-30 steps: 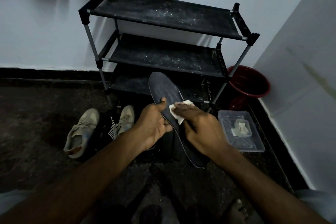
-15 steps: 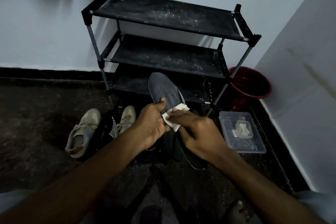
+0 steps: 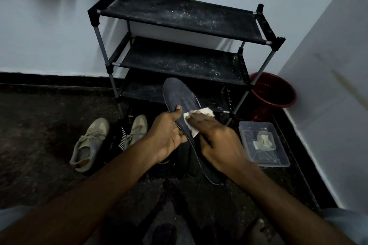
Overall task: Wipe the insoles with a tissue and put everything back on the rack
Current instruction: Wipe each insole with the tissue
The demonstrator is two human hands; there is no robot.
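Head view, frame centre: dark grey foam insole [image 3: 179, 95], clasped at its left edge by my left hand [image 3: 169, 135] to steady it, my right hand [image 3: 217, 139] fingers curled onto white crumpled tissue [image 3: 207, 111], pressing it mid-insole for wiping, before black three-tier shoe rack [image 3: 179, 16].

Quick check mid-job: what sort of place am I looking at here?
Probably a home entryway corner: a black shoe rack against the white wall, beige sneakers on the dark floor, a red bucket beside it.
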